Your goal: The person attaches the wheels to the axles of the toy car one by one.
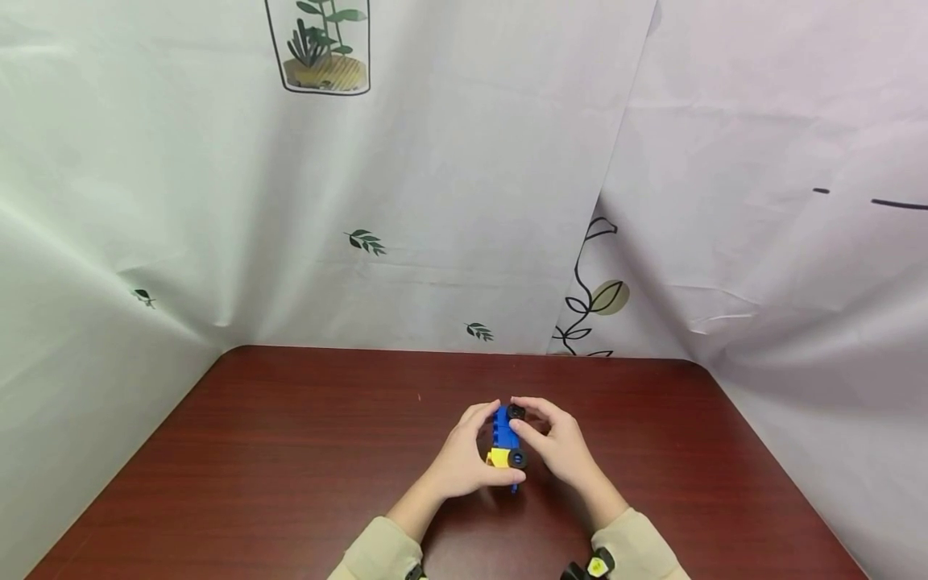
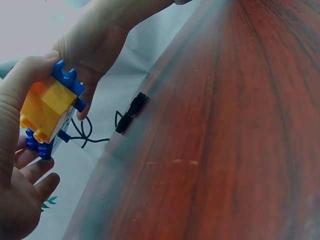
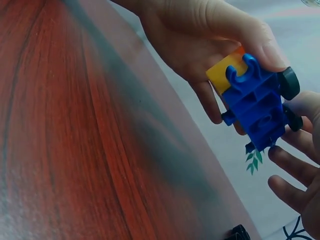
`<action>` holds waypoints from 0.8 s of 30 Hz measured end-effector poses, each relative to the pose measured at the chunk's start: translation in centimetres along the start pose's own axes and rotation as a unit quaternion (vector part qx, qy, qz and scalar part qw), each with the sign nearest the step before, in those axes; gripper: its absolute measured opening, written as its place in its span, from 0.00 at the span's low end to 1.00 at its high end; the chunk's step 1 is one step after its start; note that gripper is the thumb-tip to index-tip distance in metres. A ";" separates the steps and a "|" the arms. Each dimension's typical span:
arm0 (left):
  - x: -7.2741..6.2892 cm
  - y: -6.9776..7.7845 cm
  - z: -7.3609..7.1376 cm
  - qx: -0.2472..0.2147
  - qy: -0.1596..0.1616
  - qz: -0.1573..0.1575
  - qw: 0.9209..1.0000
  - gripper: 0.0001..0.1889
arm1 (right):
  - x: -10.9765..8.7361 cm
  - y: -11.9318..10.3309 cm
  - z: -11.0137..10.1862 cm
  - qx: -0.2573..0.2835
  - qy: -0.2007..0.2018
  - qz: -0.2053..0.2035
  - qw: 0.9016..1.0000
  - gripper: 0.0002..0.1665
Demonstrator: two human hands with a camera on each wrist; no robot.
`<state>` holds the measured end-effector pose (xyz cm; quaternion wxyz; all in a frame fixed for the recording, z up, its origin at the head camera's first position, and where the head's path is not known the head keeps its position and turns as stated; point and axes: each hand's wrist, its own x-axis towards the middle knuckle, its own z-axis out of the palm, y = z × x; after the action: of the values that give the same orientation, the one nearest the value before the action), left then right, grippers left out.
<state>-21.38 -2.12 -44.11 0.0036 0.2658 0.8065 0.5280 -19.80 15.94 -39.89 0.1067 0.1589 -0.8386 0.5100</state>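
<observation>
A toy car of building blocks has a blue base, a yellow block and two black wheels on one side; bare blue axle stubs stick out on the other. My left hand grips it lengthwise, thumb at the yellow end and fingers at the far end. My right hand pinches the far wheel between thumb and index finger. The near wheel sits by my left thumb. In the wrist views the car is tilted and held above the table.
The dark red wooden table extends around both hands. Two small black pieces lie on it beyond the hands, hidden from the head view. A pale printed curtain hangs behind and along the sides.
</observation>
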 end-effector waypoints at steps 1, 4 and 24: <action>0.0 0.0 0.0 0.001 -0.001 0.001 1.000 0.51 | 0.0 0.1 0.0 0.009 0.001 0.001 1.000 0.19; 0.0 0.1 0.1 0.010 -0.001 0.007 1.000 0.51 | 0.3 1.3 0.3 0.048 0.009 0.015 0.999 0.17; -0.1 0.5 0.9 0.027 0.016 0.040 0.999 0.52 | 0.9 2.7 1.0 0.280 -0.023 0.216 0.935 0.23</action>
<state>-20.86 -1.27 -44.12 -0.0379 0.2891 0.8091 0.5102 -21.65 16.10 -42.25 -0.0741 0.0091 -0.6782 0.7311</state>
